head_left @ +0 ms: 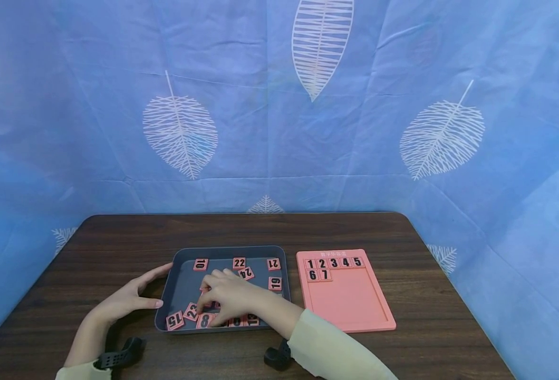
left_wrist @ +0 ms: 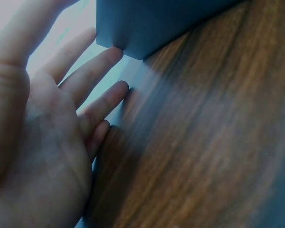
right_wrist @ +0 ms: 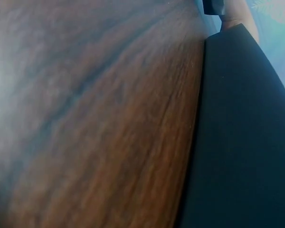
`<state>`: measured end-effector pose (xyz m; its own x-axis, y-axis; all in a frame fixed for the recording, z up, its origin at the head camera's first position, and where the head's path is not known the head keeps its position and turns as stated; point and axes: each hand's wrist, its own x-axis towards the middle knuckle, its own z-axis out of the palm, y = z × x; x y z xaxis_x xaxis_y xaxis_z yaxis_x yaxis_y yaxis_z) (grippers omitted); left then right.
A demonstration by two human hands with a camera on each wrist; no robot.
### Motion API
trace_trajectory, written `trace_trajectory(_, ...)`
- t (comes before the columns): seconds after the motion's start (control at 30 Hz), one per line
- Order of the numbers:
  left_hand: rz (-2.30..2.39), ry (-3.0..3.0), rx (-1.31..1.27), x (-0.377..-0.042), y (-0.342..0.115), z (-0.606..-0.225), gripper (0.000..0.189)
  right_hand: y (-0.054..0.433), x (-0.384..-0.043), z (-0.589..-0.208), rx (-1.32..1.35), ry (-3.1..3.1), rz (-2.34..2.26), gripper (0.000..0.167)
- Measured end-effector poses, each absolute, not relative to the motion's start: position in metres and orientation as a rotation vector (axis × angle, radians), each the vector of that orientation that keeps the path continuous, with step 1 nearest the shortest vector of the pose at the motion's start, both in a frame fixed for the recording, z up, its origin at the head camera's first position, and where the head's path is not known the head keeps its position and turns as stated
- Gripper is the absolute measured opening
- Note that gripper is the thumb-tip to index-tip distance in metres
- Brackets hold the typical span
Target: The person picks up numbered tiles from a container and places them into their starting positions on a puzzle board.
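Observation:
A dark grey tray [head_left: 167, 295] holds several pink square tiles with black numbers. Inside it, near the front wall, my right hand [head_left: 232, 295] bends over the tiles, thumb and forefinger at the edges of the number 8 tile [head_left: 205, 321], pinching it. Other tiles beneath the palm are partly hidden. My left hand [head_left: 129, 298] spreads around the tray's left side, thumb and fingertips against the wall; the left wrist view shows its fingers extended beside that wall. In the right wrist view only the tray's outer wall [right_wrist: 242, 133] and the tabletop fill most of the picture.
Right of the tray lies a pink board [head_left: 348, 303] with tiles 1 to 5 in its top row and 6 and 7 below at left. Both stand on a dark wooden table [head_left: 426, 311]. A blue leaf-patterned cloth [head_left: 270, 132] hangs behind.

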<state>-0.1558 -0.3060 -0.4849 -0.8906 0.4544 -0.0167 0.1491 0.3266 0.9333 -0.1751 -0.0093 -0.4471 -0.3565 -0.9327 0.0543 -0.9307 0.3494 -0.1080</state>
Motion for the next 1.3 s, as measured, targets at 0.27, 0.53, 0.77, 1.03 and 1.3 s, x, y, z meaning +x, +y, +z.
trace_trajectory(0.27, 1.579, 2.340, 0.546, -0.156, -0.305, -0.484, 0.077, -0.012, -0.173, -0.447, -1.748, 2.588, -0.190, 0.025)
trace_trajectory(0.53, 1.571, 2.341, 0.548, -0.156, -0.303, -0.484, 0.077, -0.010, -0.173, -0.444, -1.687, 2.585, -0.195, 0.027)
trace_trajectory(0.77, 1.571, 2.336, 0.529, -0.156, -0.305, -0.487, 0.077, -0.012, -0.173, -0.443, -1.647, 2.567, -0.203, 0.026)
trace_trajectory(1.03, 1.576, 2.317, 0.537, -0.153, -0.303, -0.486, 0.076, -0.013, -0.172, -0.444, -1.569, 2.620, -0.216, 0.021)
trace_trajectory(1.3, 1.563, 2.350, 0.520, -0.153, -0.302, -0.484, 0.077, -0.001, -0.166, -0.436, -1.573, 2.757, -0.332, 0.027)
